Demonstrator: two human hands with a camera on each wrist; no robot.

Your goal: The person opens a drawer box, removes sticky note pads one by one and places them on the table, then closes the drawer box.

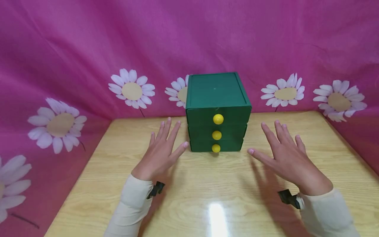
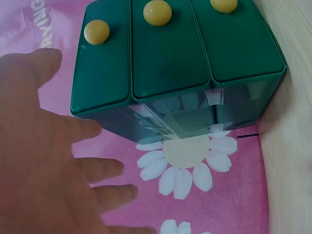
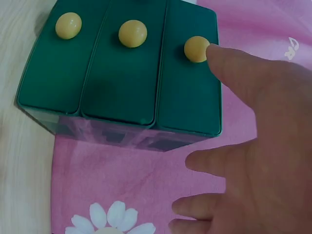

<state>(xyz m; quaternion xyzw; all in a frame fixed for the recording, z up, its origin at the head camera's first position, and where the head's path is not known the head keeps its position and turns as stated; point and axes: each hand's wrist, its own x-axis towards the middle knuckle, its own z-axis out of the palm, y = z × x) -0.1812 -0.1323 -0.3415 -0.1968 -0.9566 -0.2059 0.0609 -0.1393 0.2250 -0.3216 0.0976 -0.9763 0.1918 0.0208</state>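
A small green chest of drawers (image 1: 218,90) stands towards the back of the table, its three stacked drawers closed. Each drawer front bears one round yellow knob (image 1: 218,119). To the left of the chest, my left hand (image 1: 160,153) is held above the table with its fingers spread, holding nothing. My right hand (image 1: 288,156) hovers on the other side, fingers also spread and nothing in it. The left wrist view shows the left hand (image 2: 48,156) beside the drawer fronts (image 2: 168,53). In the right wrist view, the thumb of the right hand (image 3: 263,131) overlaps one knob's edge; contact cannot be told.
The light wooden table (image 1: 189,197) carries the chest. A pink cloth (image 1: 88,39) printed with white daisies encloses the back and both sides, close behind the chest. Dark straps (image 1: 288,198) show at both wrists, below the pale sleeves.
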